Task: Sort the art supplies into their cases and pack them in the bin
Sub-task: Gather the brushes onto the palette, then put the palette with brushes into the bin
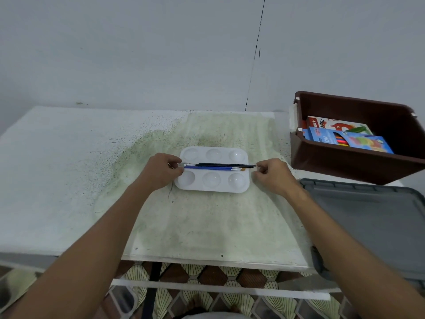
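Observation:
A white paint palette (pixel 212 183) with round wells lies in the middle of the table. Across its centre groove lie several thin paintbrushes (pixel 216 166), black and blue, side by side. My left hand (pixel 162 169) pinches their left ends at the palette's left edge. My right hand (pixel 272 174) has its fingertips at the brushes' right tips, just past the palette's right edge. A brown bin (pixel 333 160) stands at the right rear of the table. It holds a blue crayon box (pixel 345 140) lying over a white pastels box (pixel 335 125).
A grey plastic lid (pixel 372 219) lies on the table's right front, below the bin. The table top (pixel 69 180) is white with green stains. A pale wall rises behind it. Patterned floor shows past the front edge.

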Demonstrator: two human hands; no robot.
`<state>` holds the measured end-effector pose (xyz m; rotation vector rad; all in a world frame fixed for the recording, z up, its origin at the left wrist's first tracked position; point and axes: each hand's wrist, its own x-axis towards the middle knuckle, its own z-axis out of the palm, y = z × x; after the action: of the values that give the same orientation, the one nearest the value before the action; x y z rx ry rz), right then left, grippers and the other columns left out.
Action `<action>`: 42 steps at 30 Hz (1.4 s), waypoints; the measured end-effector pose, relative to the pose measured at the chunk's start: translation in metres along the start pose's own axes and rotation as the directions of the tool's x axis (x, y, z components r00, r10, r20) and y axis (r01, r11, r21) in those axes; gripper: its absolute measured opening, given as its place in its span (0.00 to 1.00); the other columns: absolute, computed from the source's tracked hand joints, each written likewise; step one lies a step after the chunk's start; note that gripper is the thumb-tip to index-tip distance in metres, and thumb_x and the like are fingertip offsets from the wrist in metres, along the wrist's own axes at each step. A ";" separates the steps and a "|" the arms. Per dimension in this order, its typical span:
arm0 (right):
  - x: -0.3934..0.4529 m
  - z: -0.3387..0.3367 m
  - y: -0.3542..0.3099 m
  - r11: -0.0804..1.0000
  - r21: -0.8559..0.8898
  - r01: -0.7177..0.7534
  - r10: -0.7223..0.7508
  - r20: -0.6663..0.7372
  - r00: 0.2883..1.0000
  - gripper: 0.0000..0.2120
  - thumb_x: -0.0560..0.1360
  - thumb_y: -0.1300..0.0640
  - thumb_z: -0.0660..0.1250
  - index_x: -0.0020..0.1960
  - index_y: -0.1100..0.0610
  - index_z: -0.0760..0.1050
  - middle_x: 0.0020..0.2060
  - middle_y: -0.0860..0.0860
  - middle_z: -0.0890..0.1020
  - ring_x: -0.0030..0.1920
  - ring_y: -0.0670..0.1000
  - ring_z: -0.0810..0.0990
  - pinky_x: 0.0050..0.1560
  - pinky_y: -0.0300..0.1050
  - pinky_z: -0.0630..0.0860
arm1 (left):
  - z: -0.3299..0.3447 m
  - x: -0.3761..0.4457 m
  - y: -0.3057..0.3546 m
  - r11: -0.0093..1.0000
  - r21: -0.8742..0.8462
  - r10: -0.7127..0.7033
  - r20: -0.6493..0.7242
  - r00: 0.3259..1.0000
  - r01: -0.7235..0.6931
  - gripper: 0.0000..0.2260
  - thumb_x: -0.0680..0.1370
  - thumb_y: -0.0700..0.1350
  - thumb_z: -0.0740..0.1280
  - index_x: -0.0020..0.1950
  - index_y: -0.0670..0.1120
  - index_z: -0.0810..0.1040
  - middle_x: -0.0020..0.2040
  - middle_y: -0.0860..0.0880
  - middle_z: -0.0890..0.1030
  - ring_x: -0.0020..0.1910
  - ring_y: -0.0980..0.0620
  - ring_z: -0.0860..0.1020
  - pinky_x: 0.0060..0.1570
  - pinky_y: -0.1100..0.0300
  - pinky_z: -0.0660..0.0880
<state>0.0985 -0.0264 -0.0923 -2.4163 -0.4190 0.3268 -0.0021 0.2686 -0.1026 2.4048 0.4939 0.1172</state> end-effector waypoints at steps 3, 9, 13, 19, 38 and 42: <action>0.000 0.007 0.000 1.000 0.016 -0.001 0.001 -0.004 1.000 0.10 0.73 0.63 0.60 0.34 0.62 0.73 0.25 0.49 0.69 0.28 0.48 0.66 0.24 0.31 0.63 | 0.002 0.003 0.000 1.000 -0.011 0.022 -0.002 1.000 -0.022 0.14 0.75 0.45 0.70 0.59 0.43 0.82 0.42 0.53 0.82 0.43 0.55 0.79 0.43 0.67 0.71; -0.003 0.015 -0.004 0.998 0.065 0.001 0.000 -0.007 1.000 0.10 0.76 0.61 0.61 0.42 0.61 0.80 0.27 0.50 0.74 0.28 0.47 0.68 0.26 0.31 0.65 | 0.001 0.006 -0.006 0.999 -0.020 0.033 0.012 0.999 -0.032 0.15 0.74 0.47 0.71 0.60 0.44 0.81 0.44 0.53 0.82 0.44 0.55 0.79 0.47 0.63 0.72; -0.007 0.018 -0.004 0.995 0.091 -0.033 0.037 -0.048 0.998 0.17 0.75 0.61 0.62 0.62 0.64 0.75 0.40 0.54 0.81 0.35 0.45 0.74 0.37 0.39 0.73 | 0.002 0.007 -0.011 0.996 -0.091 0.016 0.009 1.000 -0.015 0.18 0.73 0.50 0.73 0.62 0.48 0.79 0.45 0.52 0.80 0.43 0.53 0.79 0.46 0.61 0.74; -0.009 0.023 -0.013 0.988 0.157 -0.007 0.015 -0.044 0.999 0.26 0.73 0.55 0.72 0.69 0.55 0.72 0.41 0.47 0.80 0.41 0.44 0.77 0.46 0.36 0.72 | -0.002 0.010 -0.013 0.984 -0.179 0.040 0.080 0.996 -0.026 0.17 0.72 0.50 0.74 0.61 0.53 0.80 0.44 0.52 0.82 0.41 0.56 0.79 0.44 0.63 0.75; -0.022 -0.114 -0.033 0.962 0.247 0.116 -0.050 -0.259 0.965 0.15 0.74 0.55 0.72 0.59 0.56 0.80 0.36 0.52 0.80 0.31 0.44 0.77 0.38 0.37 0.78 | -0.067 0.025 0.129 0.944 -0.268 0.222 0.083 0.972 -0.192 0.08 0.73 0.44 0.74 0.52 0.48 0.84 0.39 0.46 0.84 0.31 0.53 0.79 0.37 0.60 0.80; -0.022 -0.174 0.002 0.961 0.262 0.090 -0.017 -0.266 0.964 0.16 0.74 0.59 0.72 0.61 0.61 0.79 0.35 0.53 0.80 0.29 0.43 0.75 0.34 0.30 0.74 | -0.036 0.042 0.196 0.940 -0.257 0.267 0.148 0.952 -0.224 0.09 0.73 0.43 0.73 0.53 0.46 0.84 0.41 0.43 0.84 0.34 0.51 0.79 0.35 0.59 0.80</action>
<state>0.1372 -0.1342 0.0403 -2.1366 -0.2985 0.0342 0.0915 0.1680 0.0478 2.2047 0.0857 0.0622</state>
